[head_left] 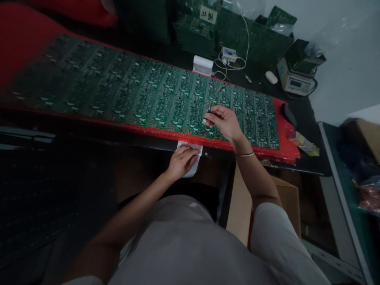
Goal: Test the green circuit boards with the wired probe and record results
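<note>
My right hand (221, 120) pinches a small dark connector (208, 112) with several thin metal pins pointing down-left, just over the green circuit boards (166, 99). From the connector, a thin cable (218, 90) runs back to a small white device (229, 54) with a lit screen. My left hand (182, 160) lies on a white paper strip (191, 170) hanging at the table's front edge, its fingers fairly flat and pointing right. The boards form a long row on red bubble wrap (289, 148).
Behind the row stand stacked boards (196, 35) with a handwritten label (208, 14). A white paper roll (203, 64), a white mouse (271, 77) and a boxy instrument (295, 81) sit at the back. A cardboard box (286, 202) is below the table's right side.
</note>
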Demonstrator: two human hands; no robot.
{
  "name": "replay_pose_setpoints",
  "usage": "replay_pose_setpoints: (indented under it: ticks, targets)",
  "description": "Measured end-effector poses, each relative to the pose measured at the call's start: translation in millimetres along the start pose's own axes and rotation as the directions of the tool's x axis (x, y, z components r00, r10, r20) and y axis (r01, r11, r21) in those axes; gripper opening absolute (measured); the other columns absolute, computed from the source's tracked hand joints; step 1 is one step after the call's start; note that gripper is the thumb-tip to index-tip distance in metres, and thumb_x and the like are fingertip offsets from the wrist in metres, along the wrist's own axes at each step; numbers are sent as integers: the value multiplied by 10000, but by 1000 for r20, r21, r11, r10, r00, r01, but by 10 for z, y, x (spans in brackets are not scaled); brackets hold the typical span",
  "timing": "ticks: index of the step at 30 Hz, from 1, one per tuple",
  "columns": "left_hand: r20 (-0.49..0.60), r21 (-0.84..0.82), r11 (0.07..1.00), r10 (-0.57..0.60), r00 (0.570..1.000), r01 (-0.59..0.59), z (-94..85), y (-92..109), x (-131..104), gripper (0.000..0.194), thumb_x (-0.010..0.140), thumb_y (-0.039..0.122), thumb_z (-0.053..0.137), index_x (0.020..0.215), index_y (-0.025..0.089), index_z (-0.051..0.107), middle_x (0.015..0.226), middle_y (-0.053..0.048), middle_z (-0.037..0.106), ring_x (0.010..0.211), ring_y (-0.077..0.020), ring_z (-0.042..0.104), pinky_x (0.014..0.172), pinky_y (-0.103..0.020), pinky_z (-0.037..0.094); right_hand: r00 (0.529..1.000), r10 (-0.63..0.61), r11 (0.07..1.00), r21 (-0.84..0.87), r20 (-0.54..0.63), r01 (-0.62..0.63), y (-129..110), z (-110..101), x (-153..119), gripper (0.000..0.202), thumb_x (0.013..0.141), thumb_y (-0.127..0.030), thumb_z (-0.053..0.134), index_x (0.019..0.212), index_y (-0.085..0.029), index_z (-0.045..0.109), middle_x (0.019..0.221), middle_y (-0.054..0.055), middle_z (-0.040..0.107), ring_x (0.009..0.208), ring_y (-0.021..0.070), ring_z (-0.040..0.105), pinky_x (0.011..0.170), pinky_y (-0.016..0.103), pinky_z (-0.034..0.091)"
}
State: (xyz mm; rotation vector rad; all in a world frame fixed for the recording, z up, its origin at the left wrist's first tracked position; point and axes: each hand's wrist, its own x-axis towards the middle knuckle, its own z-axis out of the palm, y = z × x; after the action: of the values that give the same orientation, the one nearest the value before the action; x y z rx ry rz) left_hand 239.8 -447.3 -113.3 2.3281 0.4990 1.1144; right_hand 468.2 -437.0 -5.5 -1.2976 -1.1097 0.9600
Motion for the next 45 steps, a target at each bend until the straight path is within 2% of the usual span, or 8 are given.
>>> replay_pose_setpoints:
  ticks: [5, 11, 19, 25, 29, 37, 42, 45]
  targets:
    - [-59, 31, 998, 53, 997, -51, -26, 90, 70, 164, 962, 132, 669, 1098, 222, 669, 985, -30, 782, 879, -192, 691, 823, -334, 539, 1000, 2, 1000, -1, -9, -2, 17, -15, -8, 543, 692, -665, 895, 873, -219, 643, 740, -33, 654, 638, 98, 641, 564, 229, 522]
    - [-50, 40, 999, 27, 998, -25, -29, 126, 73, 158, 963, 119, 637, 1086, 218, 643, 932, -13, 772, 848, -195, 669, 808, -333, 508, 1000, -15, 1000, 26, 5, 15, 43, 3, -12, 538, 703, -649, 896, 881, -211, 640, 752, -23, 654, 647, 102, 644, 563, 232, 519]
    - [-6, -110, 988, -111, 994, 110, -63, 168, 33, 92, 970, 156, 626, 1029, 216, 662, 906, -29, 747, 884, -200, 667, 832, -342, 543, 1000, 1, 1000, 14, -10, -1, 30, 12, -29, 541, 684, -661, 899, 868, -220, 646, 743, -29, 656, 638, 97, 645, 566, 231, 529]
    - [-80, -275, 938, -241, 967, 211, -326, 292, 24, 28, 975, 186, 660, 993, 207, 666, 900, -41, 719, 858, -174, 690, 788, -309, 574, 1000, 8, 999, 48, -13, -7, -58, 189, 81, 533, 673, -618, 927, 828, -215, 616, 772, -27, 678, 657, 108, 678, 594, 235, 570]
    - [-169, -343, 894, -361, 917, 289, -620, 242, 9, 50, 965, 195, 693, 1008, 198, 668, 909, -43, 714, 839, -153, 696, 783, -283, 579, 996, -35, 995, 98, 85, 27, -187, 572, 383, 526, 693, -603, 923, 829, -215, 595, 772, -29, 700, 687, 123, 719, 627, 239, 597]
    - [-379, -353, 858, -496, 781, 373, -1424, -137, -97, 120, 926, 297, 754, 956, 202, 688, 868, -35, 725, 815, -161, 695, 775, -288, 587, 958, -128, 986, 137, 256, 95, -370, 1740, 1321, 669, 577, -727, 901, 843, -223, 552, 760, -30, 734, 682, 124, 719, 634, 232, 579]
    - [-514, -266, 866, -498, 698, 423, -1928, -451, -203, 141, 903, 343, 762, 910, 218, 698, 831, -20, 734, 778, -167, 708, 724, -280, 604, 937, -145, 988, 95, 318, 121, -366, 2473, 1748, 653, 594, -726, 887, 792, -224, 520, 704, -38, 701, 665, 133, 708, 606, 223, 541]
    - [-595, -246, 863, -493, 635, 441, -2187, -627, -274, 152, 881, 365, 778, 905, 232, 708, 825, -13, 743, 754, -167, 715, 681, -269, 607, 927, -175, 985, 73, 332, 159, -332, 2779, 1981, 628, 644, -722, 861, 789, -230, 499, 693, -34, 684, 640, 124, 685, 583, 214, 515]
